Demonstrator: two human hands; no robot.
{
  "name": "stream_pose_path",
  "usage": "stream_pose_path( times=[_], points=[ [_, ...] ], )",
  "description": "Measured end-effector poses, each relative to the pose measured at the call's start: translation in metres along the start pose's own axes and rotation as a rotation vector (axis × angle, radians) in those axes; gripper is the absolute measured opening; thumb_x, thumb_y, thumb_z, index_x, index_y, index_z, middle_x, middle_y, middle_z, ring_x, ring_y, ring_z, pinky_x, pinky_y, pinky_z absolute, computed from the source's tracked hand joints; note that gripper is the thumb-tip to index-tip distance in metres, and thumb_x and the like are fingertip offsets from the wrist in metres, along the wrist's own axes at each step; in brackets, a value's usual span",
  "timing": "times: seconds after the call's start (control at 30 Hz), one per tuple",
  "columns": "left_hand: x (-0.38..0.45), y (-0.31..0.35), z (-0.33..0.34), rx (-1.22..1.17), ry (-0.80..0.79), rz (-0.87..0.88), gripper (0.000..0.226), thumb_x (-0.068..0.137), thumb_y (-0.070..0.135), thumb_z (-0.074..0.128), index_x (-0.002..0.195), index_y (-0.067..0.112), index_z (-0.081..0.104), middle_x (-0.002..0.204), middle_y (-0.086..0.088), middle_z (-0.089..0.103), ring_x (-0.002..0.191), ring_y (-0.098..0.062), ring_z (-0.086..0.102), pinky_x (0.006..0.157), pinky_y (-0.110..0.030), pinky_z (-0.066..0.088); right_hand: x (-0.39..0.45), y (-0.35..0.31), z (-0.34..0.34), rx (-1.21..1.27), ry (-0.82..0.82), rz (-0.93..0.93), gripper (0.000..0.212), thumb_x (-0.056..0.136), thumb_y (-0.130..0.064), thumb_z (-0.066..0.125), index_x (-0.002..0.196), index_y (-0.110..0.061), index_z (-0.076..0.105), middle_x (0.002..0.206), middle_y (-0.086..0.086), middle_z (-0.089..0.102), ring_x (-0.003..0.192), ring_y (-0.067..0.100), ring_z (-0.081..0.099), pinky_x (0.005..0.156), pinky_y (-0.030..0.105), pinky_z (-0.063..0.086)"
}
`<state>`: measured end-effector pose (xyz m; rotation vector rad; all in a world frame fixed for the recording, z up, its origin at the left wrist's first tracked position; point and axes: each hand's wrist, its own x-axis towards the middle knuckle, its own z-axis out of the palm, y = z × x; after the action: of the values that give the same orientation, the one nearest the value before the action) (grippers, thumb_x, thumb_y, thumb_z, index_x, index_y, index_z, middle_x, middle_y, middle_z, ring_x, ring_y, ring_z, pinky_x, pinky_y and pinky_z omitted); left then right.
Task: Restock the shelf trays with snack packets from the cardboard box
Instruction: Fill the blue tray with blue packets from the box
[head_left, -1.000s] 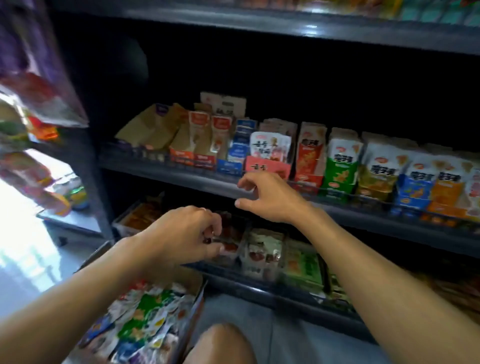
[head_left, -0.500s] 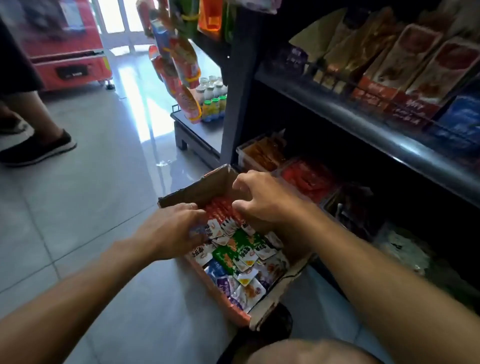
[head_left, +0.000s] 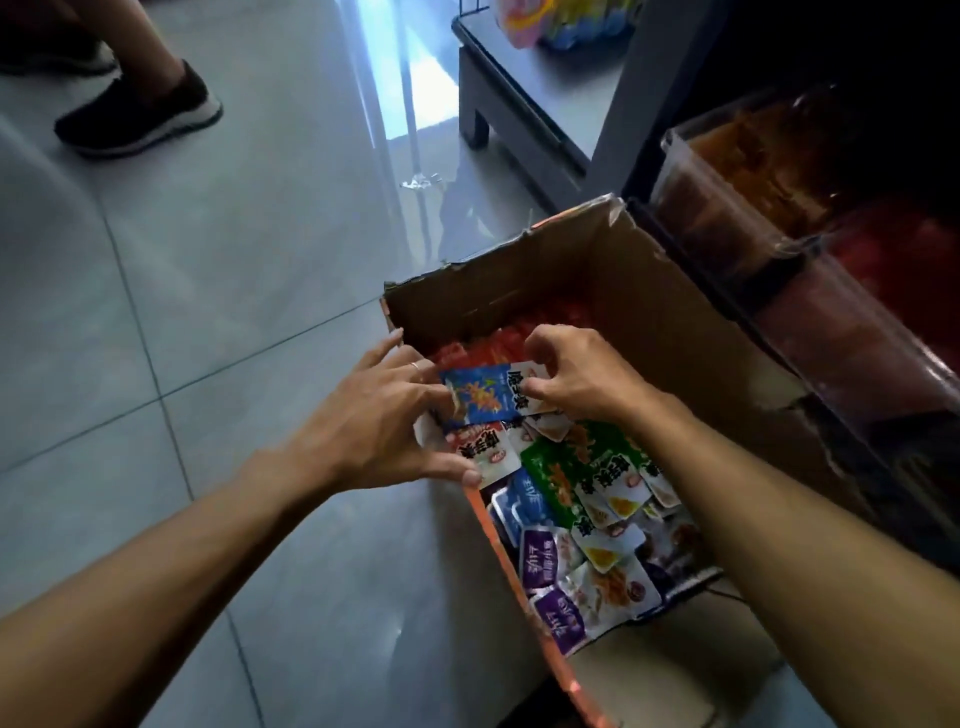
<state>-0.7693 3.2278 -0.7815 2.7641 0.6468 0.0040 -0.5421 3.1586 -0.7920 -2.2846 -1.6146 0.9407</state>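
Note:
An open cardboard box (head_left: 597, 280) stands on the floor, filled with several loose snack packets (head_left: 587, 499) in green, blue, purple, red and white. Both hands are over its far left end. My right hand (head_left: 576, 379) pinches the white end of a blue snack packet (head_left: 483, 395) lifted above the pile. My left hand (head_left: 374, 431) holds the packet's other end, its thumb lying on a red and white packet below. Clear shelf trays (head_left: 727, 208) with orange and red packets stand on the low shelf to the right of the box.
Grey floor tiles (head_left: 182, 312) spread to the left. Another person's leg and black shoe (head_left: 140, 114) stand at the top left. A low grey display stand (head_left: 519, 98) sits behind the box. The dark shelf upright (head_left: 634, 104) rises beside it.
My view has swung from the shelf down to the box. Both hands have dropped into it and taken hold of a blue packet, now raised off the pile.

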Motion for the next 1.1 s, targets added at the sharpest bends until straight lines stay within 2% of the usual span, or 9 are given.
stream_pose_path(
  times=[0.17,0.23,0.33,0.47,0.6,0.73,0.97,1.03,1.1],
  points=[
    [0.004,-0.003,0.007,-0.028,0.052,0.013,0.076,0.063,0.094,0.043,0.079,0.025,0.071,0.080,0.007,0.059,0.090,-0.017,0.056,0.115,-0.048,0.029,0.031,0.016,0.039,-0.008,-0.051,0.039,0.063,0.081,-0.033,0.077,0.137,-0.023,0.050,0.135,0.005,0.056,0.121,0.025,0.055,0.099,0.041,0.047],
    [0.004,-0.005,0.008,-0.029,0.074,0.022,0.073,0.063,0.092,0.045,0.076,0.025,0.069,0.078,0.006,0.057,0.087,-0.017,0.056,0.115,-0.048,0.029,0.041,0.017,0.052,-0.019,-0.073,0.040,0.071,0.082,-0.033,0.076,0.144,-0.029,0.043,0.143,0.004,0.044,0.133,0.026,0.040,0.106,0.035,0.035],
    [0.003,-0.006,0.009,-0.020,0.081,0.032,0.071,0.064,0.092,0.045,0.074,0.025,0.068,0.078,0.007,0.057,0.088,-0.016,0.056,0.116,-0.047,0.029,0.050,0.018,0.067,-0.203,-0.068,0.087,0.072,0.081,-0.038,0.075,0.144,-0.031,0.043,0.152,0.005,0.029,0.142,0.030,0.021,0.114,0.046,0.021],
    [0.003,-0.006,0.010,-0.022,0.088,0.054,0.073,0.065,0.092,0.042,0.073,0.024,0.068,0.077,0.011,0.049,0.087,-0.014,0.055,0.114,-0.051,0.032,0.047,0.026,0.076,-0.331,0.046,0.133,0.054,0.081,-0.046,0.073,0.126,-0.021,0.055,0.140,0.006,0.046,0.130,0.029,0.035,0.104,0.046,0.031],
    [0.004,-0.005,0.011,-0.013,0.111,0.056,0.076,0.066,0.092,0.040,0.071,0.021,0.065,0.075,0.013,0.041,0.085,-0.013,0.052,0.113,-0.052,0.033,0.035,0.034,0.064,-0.194,0.076,0.169,0.024,0.086,-0.030,0.069,0.108,-0.023,0.062,0.109,0.005,0.063,0.119,0.027,0.050,0.105,0.046,0.031],
    [0.004,-0.005,0.008,0.010,0.081,0.050,0.079,0.064,0.094,0.039,0.074,0.020,0.066,0.076,0.013,0.042,0.087,-0.015,0.055,0.115,-0.052,0.031,0.016,0.027,0.033,0.165,0.090,0.157,0.011,0.086,-0.021,0.072,0.092,-0.025,0.063,0.097,0.000,0.065,0.084,0.015,0.063,0.075,0.040,0.055],
    [0.006,0.005,-0.015,0.058,-0.228,-0.036,0.096,0.058,0.099,0.031,0.104,0.024,0.070,0.097,0.010,0.059,0.109,-0.011,0.051,0.122,-0.044,0.015,-0.039,0.017,-0.026,0.282,0.171,0.068,0.007,0.082,-0.019,0.074,0.086,-0.026,0.073,0.082,-0.006,0.072,0.077,0.010,0.068,0.072,0.039,0.057],
    [0.008,0.017,-0.029,0.009,-0.277,-0.052,0.079,0.064,0.090,0.043,0.105,0.026,0.067,0.102,0.010,0.062,0.107,-0.011,0.055,0.115,-0.043,0.029,-0.058,0.009,-0.048,0.271,0.212,0.044,0.007,0.079,-0.021,0.079,0.078,-0.025,0.073,0.074,-0.006,0.072,0.067,0.007,0.065,0.063,0.035,0.054],
    [0.007,0.033,-0.044,-0.060,-0.173,-0.045,0.061,0.074,0.078,0.053,0.102,0.026,0.067,0.098,0.008,0.060,0.097,-0.014,0.057,0.090,-0.036,0.048,-0.079,0.001,-0.067,0.275,0.243,0.036,0.010,0.076,-0.017,0.081,0.073,-0.020,0.072,0.072,0.001,0.072,0.063,0.008,0.063,0.059,0.037,0.055]
  ],
)
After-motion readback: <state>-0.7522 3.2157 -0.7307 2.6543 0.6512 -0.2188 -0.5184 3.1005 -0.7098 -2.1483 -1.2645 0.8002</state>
